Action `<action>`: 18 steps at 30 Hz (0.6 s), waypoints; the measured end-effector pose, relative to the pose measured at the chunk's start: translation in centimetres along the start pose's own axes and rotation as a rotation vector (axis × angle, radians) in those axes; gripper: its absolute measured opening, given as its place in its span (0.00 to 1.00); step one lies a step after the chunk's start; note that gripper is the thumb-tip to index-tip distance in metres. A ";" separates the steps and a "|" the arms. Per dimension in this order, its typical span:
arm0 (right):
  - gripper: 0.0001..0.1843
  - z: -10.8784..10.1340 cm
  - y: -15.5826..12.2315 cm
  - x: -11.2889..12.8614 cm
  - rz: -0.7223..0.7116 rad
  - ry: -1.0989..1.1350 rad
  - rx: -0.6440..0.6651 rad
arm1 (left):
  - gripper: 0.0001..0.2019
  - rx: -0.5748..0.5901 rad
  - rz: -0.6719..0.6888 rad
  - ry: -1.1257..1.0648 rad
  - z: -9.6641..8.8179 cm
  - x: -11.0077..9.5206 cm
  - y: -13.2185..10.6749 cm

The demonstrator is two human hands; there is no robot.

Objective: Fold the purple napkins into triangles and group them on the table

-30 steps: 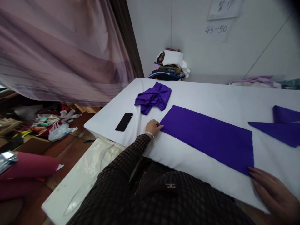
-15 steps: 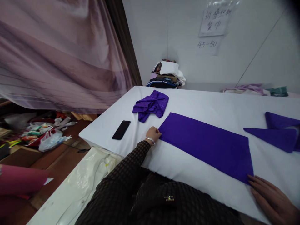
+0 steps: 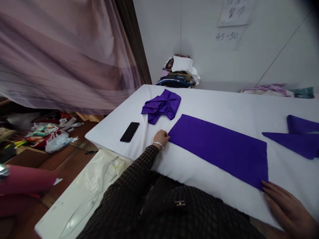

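Observation:
A long purple cloth (image 3: 219, 147) lies folded flat in a rectangle on the white table (image 3: 224, 106). My left hand (image 3: 161, 136) pinches the cloth's near-left corner, fingers curled, a bracelet at the wrist. My right hand (image 3: 286, 207) rests at the cloth's near-right corner with fingers stretched out flat, their tips touching its edge.
A crumpled purple cloth (image 3: 161, 106) and a black phone (image 3: 130, 131) lie left of the flat cloth. Folded purple pieces (image 3: 296, 141) sit at the right edge. A pile of clothes (image 3: 180, 71) is stacked at the wall. A mauve curtain (image 3: 62, 56) hangs left; bags (image 3: 53, 137) litter the floor.
Only the camera has shifted a little up and down. Both hands stay at the cloth's two near corners.

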State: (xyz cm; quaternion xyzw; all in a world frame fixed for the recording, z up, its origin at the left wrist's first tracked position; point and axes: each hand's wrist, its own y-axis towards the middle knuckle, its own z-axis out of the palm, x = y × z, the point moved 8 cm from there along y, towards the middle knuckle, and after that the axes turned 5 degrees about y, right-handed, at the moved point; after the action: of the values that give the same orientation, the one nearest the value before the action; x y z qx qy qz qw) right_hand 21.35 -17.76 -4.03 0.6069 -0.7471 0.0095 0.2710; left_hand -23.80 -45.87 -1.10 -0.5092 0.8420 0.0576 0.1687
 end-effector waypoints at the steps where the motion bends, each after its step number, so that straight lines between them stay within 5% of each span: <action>1: 0.20 0.0 0.0 0.0 -0.004 -0.002 0.007 | 0.03 0.006 -0.005 -0.001 0.0 0.1 0.1; 7: 0.18 0.0 -0.3 -0.7 0.023 0.020 0.012 | 0.04 0.020 -0.040 0.009 0.1 0.5 0.1; 18: 0.33 0.3 0.0 -0.4 0.050 0.056 -0.047 | 0.03 -0.002 -0.022 0.060 -0.5 0.4 -0.2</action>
State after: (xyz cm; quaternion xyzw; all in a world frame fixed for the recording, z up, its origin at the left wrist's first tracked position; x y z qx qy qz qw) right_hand 21.27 -17.46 -4.46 0.5809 -0.7542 0.0157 0.3057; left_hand -23.94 -46.39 -0.70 -0.5203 0.8408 0.0411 0.1436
